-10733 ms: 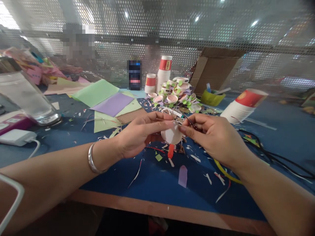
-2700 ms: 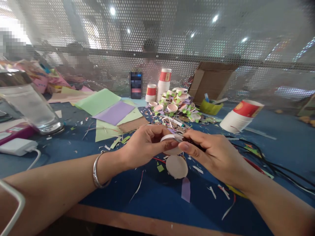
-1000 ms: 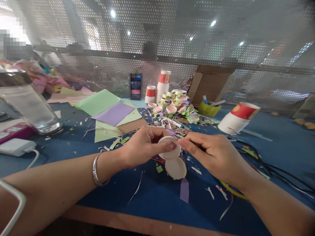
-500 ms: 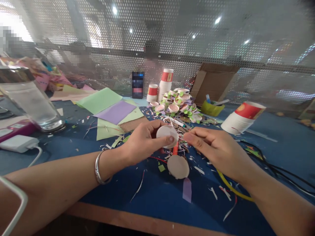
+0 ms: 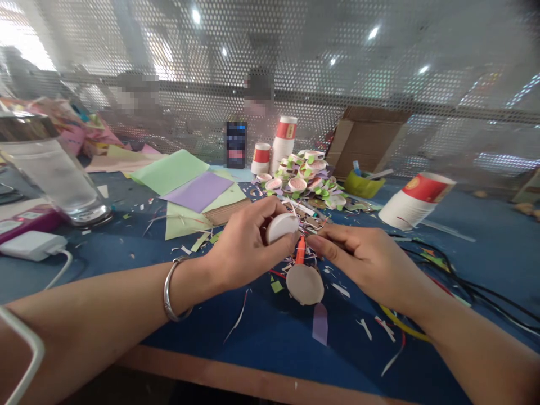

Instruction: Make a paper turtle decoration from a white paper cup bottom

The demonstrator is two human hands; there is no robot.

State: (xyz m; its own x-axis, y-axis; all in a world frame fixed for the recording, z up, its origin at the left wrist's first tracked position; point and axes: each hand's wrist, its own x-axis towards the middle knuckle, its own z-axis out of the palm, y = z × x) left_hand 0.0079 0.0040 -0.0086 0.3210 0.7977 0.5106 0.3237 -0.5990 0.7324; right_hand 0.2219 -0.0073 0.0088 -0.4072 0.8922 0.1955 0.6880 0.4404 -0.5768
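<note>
My left hand [image 5: 247,244] is closed round a small white round cup base [image 5: 282,226], held tilted just above the blue table [image 5: 261,337]. My right hand [image 5: 365,261] sits close to its right, fingers pressed together with the tips at the base's edge; what they pinch is hidden. Below both hands a second white round base [image 5: 305,284] lies on the table. An orange marker [image 5: 300,251] lies just behind it. A silver bangle [image 5: 171,289] is on my left wrist.
Paper scraps litter the table. A pile of decorated cup bases [image 5: 306,179] and stacked paper cups [image 5: 285,142] stand behind; tipped cups [image 5: 415,199], a green bowl [image 5: 363,184], a cardboard box [image 5: 367,140] and black cables [image 5: 468,278] are right. Coloured sheets [image 5: 189,185], a glass jar [image 5: 46,169] and a charger [image 5: 31,244] are left.
My left hand has turned the white base from facing me to tilted edge-on and lifted it slightly. My right hand has closed in again on its edge.
</note>
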